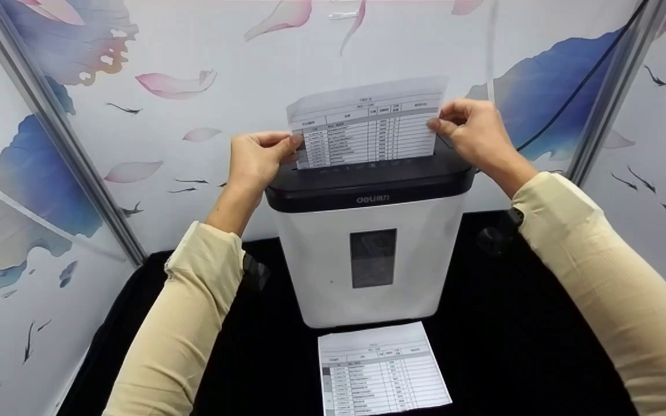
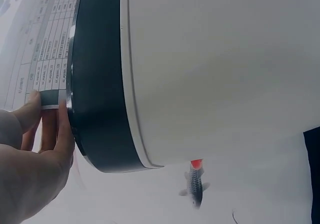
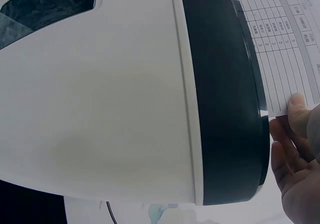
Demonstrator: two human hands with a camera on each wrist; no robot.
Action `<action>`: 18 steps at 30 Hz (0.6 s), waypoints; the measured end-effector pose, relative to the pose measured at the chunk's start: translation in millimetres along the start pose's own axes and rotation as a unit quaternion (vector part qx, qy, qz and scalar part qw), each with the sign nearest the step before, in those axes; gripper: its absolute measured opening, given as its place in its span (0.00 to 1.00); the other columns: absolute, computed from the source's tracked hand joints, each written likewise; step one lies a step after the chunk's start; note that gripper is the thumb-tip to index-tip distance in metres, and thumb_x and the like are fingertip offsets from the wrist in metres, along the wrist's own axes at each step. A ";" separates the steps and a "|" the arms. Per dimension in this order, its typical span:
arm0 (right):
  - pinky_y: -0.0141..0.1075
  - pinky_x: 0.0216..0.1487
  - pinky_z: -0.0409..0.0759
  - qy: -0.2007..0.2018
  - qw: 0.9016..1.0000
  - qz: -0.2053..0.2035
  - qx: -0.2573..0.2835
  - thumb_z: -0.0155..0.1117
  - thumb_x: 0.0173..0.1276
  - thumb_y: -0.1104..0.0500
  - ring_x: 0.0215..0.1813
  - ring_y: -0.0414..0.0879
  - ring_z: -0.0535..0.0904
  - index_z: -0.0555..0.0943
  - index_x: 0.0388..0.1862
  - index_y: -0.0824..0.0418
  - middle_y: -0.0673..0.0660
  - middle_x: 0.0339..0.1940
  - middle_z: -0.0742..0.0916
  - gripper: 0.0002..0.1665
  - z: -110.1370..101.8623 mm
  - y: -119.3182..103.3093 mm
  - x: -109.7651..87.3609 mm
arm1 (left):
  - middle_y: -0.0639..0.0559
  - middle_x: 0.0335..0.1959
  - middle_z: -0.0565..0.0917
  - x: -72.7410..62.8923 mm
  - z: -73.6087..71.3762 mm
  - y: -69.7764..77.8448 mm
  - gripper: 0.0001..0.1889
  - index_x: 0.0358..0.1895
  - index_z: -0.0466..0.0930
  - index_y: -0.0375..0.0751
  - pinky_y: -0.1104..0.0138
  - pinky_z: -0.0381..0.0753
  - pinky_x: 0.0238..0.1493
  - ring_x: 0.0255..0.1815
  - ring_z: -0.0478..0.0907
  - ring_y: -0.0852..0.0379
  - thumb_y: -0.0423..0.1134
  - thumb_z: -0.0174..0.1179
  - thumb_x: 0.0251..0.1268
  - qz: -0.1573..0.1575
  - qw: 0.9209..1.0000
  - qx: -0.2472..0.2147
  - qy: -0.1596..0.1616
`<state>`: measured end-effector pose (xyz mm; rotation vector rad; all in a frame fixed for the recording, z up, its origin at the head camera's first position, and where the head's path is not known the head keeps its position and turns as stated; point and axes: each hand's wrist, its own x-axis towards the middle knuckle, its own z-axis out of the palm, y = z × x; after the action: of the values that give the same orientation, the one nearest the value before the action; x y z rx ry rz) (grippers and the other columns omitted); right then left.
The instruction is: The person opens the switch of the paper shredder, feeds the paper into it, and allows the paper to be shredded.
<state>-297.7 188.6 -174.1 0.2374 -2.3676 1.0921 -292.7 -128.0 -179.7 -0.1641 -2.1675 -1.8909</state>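
Observation:
A printed sheet of paper [image 1: 362, 127] stands upright at the slot of a paper shredder, its lower edge hidden in the black top [image 1: 333, 184]. My left hand [image 1: 261, 159] pinches the sheet's left edge between thumb and fingers, close above the slot. On the opposite edge my right hand [image 1: 477, 130] pinches it a little higher. Both wrist views show the thumb lying on the printed side, in the left one beside a dark table cell [image 2: 50, 98]. The shredder's white bin [image 1: 315, 254] has a dark window [image 1: 373, 258] in front.
A second printed sheet [image 1: 382, 370] lies on the black cloth [image 1: 518, 323] in front of the shredder. Behind stands a white panel [image 1: 206, 92] with petal and fish prints, framed by metal posts [image 1: 73, 133]. A black cable [image 1: 578, 86] runs down at the right.

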 end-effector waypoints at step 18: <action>0.26 0.34 0.69 0.018 0.999 -0.016 0.026 0.68 0.70 0.55 0.32 0.35 0.72 0.85 0.37 0.67 0.40 0.24 0.80 0.13 8.6 1.4 -3.9 | 0.36 0.47 0.88 -1.8 6.3 -4.6 0.13 0.50 0.87 0.32 0.73 0.88 0.37 0.29 0.85 0.66 0.34 0.66 0.66 0.059 0.997 -0.010 0.051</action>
<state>-298.2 182.8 -181.7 0.2721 -2.2973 1.1352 -292.9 -122.3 -185.4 -0.1916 -2.0270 -1.8147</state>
